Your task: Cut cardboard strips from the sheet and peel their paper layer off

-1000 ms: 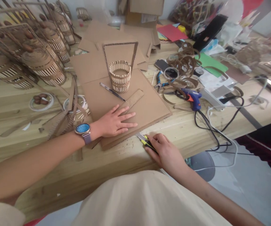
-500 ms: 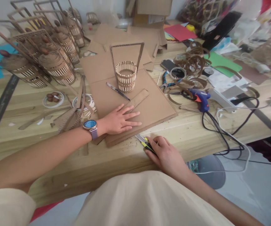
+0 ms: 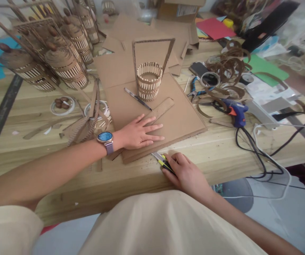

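My left hand (image 3: 139, 134) lies flat with spread fingers on a stack of brown cardboard sheets (image 3: 186, 117). Part of a cardboard strip (image 3: 163, 108) shows just beyond its fingers. At the table's front, my right hand (image 3: 183, 170) is closed around a yellow and black utility knife (image 3: 164, 163), its blade pointing toward the stack's near edge. On the cardboard stands a small round basket (image 3: 149, 83) of pale sticks and brown bands with a tall square handle. A pen (image 3: 138, 99) rests beside the basket, left of it.
Several similar lidded baskets (image 3: 64, 69) crowd the back left. A tape roll holding brown beads (image 3: 62, 105) sits nearer. To the right are blue pliers (image 3: 195, 88), curled cardboard strips (image 3: 229, 67), a blue glue gun (image 3: 236, 111) and loose cables (image 3: 250, 145). A cardboard box (image 3: 177, 14) stands behind.
The view has shifted slightly, so the table things sit a little further right. My left hand stays flat on the cardboard and my right hand keeps the knife in nearly the same spot.
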The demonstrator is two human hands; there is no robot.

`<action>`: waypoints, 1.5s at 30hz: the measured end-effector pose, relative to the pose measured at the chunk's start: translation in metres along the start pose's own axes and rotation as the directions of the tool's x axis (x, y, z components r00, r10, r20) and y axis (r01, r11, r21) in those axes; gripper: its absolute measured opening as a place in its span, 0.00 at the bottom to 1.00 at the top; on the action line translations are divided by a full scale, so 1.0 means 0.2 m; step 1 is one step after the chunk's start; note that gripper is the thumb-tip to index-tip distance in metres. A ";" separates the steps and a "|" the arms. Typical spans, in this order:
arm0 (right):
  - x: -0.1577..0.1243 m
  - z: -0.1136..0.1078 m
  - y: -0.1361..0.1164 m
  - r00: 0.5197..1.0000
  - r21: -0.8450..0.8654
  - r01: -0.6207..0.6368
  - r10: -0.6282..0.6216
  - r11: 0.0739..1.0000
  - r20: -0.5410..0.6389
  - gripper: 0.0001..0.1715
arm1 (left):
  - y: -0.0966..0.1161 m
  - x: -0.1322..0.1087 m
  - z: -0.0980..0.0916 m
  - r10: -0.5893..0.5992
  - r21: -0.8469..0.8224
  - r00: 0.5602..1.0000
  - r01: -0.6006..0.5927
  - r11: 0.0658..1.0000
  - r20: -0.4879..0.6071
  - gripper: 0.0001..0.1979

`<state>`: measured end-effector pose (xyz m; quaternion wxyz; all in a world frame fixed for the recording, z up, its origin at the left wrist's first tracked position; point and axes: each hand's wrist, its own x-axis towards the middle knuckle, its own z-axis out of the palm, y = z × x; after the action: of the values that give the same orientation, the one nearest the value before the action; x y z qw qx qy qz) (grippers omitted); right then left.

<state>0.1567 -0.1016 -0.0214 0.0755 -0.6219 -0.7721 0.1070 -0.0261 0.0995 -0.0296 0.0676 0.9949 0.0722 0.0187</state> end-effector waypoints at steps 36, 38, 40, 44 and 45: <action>-0.01 0.04 -0.07 0.992 -0.020 0.125 -0.125 0.992 -0.009 0.20 | 0.06 0.00 -0.02 0.004 -0.026 0.999 -0.003 1.000 0.041 0.21; 0.00 0.04 -0.07 0.990 -0.050 0.137 -0.137 0.989 -0.011 0.20 | 0.06 0.00 -0.03 0.002 -0.013 0.999 -0.001 1.000 0.050 0.21; 0.00 0.05 -0.08 0.989 -0.073 0.146 -0.147 0.987 -0.013 0.19 | 0.06 0.00 -0.03 -0.002 0.002 0.998 0.002 1.000 0.068 0.21; 0.00 0.05 -0.08 0.981 -0.084 0.186 -0.189 0.979 -0.037 0.20 | 0.05 0.00 -0.03 -0.001 0.010 0.996 0.000 1.000 0.087 0.21; 0.00 0.05 -0.08 0.978 -0.089 0.198 -0.203 0.976 -0.045 0.20 | 0.05 0.00 -0.03 0.001 0.010 0.996 -0.002 1.000 0.084 0.21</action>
<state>0.1389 -0.1057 -0.0273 0.0803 -0.5461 -0.8324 0.0497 -0.0252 0.0897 -0.0217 0.0657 0.9952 0.0689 -0.0235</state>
